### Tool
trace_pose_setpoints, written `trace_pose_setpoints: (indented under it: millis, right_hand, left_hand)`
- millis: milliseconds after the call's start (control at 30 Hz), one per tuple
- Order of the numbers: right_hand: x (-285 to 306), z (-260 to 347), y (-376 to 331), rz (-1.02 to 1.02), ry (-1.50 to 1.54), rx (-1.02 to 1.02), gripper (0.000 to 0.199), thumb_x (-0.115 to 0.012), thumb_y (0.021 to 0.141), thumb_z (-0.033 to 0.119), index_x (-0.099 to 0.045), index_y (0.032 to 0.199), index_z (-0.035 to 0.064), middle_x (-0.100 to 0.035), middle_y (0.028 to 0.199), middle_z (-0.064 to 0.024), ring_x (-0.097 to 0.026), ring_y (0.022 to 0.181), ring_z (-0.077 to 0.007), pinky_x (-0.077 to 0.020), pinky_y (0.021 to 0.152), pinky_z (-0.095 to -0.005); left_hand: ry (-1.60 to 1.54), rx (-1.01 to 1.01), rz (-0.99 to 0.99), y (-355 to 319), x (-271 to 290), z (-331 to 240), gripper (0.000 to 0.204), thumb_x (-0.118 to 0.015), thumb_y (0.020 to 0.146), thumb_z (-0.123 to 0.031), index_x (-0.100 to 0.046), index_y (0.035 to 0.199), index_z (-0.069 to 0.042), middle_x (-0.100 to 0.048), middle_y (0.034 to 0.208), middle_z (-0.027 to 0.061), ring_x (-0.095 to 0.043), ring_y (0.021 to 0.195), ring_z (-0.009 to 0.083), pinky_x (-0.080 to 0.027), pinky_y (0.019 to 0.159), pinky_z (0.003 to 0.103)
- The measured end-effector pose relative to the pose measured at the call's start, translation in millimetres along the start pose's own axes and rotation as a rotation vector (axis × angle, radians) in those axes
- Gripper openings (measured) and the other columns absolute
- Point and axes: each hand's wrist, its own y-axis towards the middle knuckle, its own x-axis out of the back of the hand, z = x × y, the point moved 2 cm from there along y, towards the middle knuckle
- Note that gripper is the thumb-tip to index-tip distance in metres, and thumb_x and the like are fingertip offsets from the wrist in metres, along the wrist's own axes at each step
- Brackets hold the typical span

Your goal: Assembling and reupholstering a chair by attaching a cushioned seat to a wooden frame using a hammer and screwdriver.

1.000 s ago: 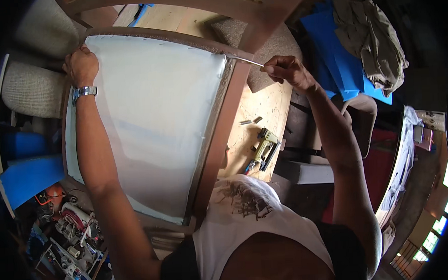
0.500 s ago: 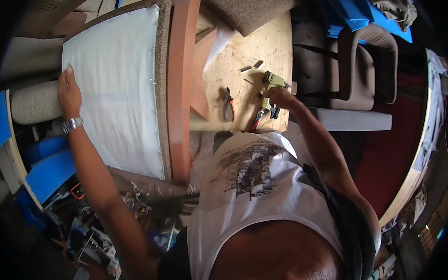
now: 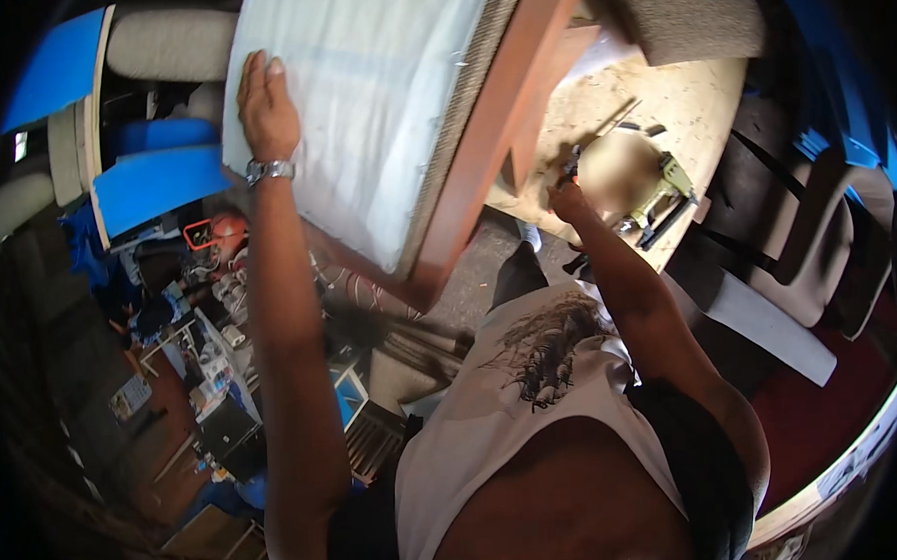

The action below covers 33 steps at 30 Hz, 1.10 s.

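Note:
My left hand [image 3: 268, 110] lies with its fingers stretched out on the white cloth underside of an upholstered panel [image 3: 360, 94], near its left edge. A brown woven fabric border and a reddish-brown wooden frame [image 3: 502, 128] run along the panel's right side. At the workbench [image 3: 706, 94], my right hand [image 3: 570, 203] is closed around the handles of the pliers [image 3: 573, 162]; their dark jaws and a bit of red handle show past my fingers. A green staple gun [image 3: 675, 177] lies just right of this hand, partly hidden by a blurred patch.
Small dark strips [image 3: 652, 129] lie on the bench, with a brown cushioned piece [image 3: 687, 14] at its far side. Upholstered chair parts [image 3: 816, 214] and a grey pad [image 3: 760, 316] are at the right. Blue panels [image 3: 159, 188] and floor clutter [image 3: 212, 360] fill the left.
My right hand has let go of the staple gun and moved left onto the pliers. My left hand still rests on the panel. The whole view has turned, shifting the bench rightward.

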Motion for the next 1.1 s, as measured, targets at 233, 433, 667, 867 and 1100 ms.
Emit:
trace_pose_setpoints:
  millis: [233, 433, 667, 867, 1100]
  right_hand:
    - [-77.3, 43.4, 37.9, -0.237, 0.020, -0.207, 0.095, -0.052, 0.082, 0.075, -0.045, 0.142, 0.0013, -0.040, 0.144, -0.0261, -0.043, 0.132, -0.0423, -0.0375, 0.109, -0.0495]
    - [-158.7, 26.2, 80.3, -0.328, 0.019, -0.093, 0.065, -0.045, 0.090, 0.055, -0.063, 0.129, 0.0055, -0.058, 0.127, -0.0273, -0.052, 0.126, -0.0368, -0.0413, 0.106, -0.0460]
    - [-97.1, 37.7, -213.3, -0.584, 0.807, 0.351, 0.023, -0.061, 0.092, 0.023, -0.065, 0.099, 0.0011, -0.057, 0.074, -0.0018, -0.059, 0.069, -0.0120, -0.0509, 0.066, -0.0288]
    - [-83.1, 136.9, -423.5, -0.847, 0.630, 0.498, 0.023, -0.068, 0.087, 0.006, -0.057, 0.106, 0.0015, -0.059, 0.100, -0.0057, -0.060, 0.080, -0.0125, -0.0481, 0.067, -0.0241]
    - [-86.7, 218.8, -474.9, -1.090, -0.384, 0.611, 0.027, -0.073, 0.084, 0.020, -0.062, 0.103, 0.0054, -0.058, 0.115, -0.0130, -0.060, 0.099, -0.0340, -0.0503, 0.081, -0.0439]
  left_hand:
    - [-0.063, -0.021, -0.027, -6.1, 8.1, 34.9, 0.055, -0.042, 0.102, -0.043, -0.055, 0.134, -0.001, -0.051, 0.142, 0.0214, -0.045, 0.133, 0.0363, -0.032, 0.113, 0.042]
    - [-0.085, 0.042, 0.044, -37.5, 44.1, 67.8, 0.052, -0.047, 0.100, -0.036, -0.052, 0.131, 0.005, -0.052, 0.136, 0.0273, -0.046, 0.128, 0.0422, -0.033, 0.111, 0.047]
    - [-0.103, 0.234, 0.117, -47.4, 109.8, 68.0, 0.054, -0.046, 0.100, -0.039, -0.049, 0.135, 0.002, -0.041, 0.149, 0.0222, -0.036, 0.137, 0.0406, -0.026, 0.114, 0.052]
    - [-0.063, 0.173, 0.099, -55.3, 134.1, 78.3, 0.053, -0.049, 0.098, -0.037, -0.051, 0.133, 0.002, -0.044, 0.146, 0.0224, -0.039, 0.136, 0.0386, -0.028, 0.113, 0.051]
    - [-0.083, 0.164, 0.036, -67.3, 142.0, 84.0, 0.050, -0.052, 0.095, -0.034, -0.054, 0.129, 0.003, -0.048, 0.143, 0.0229, -0.042, 0.134, 0.0376, -0.029, 0.113, 0.050]
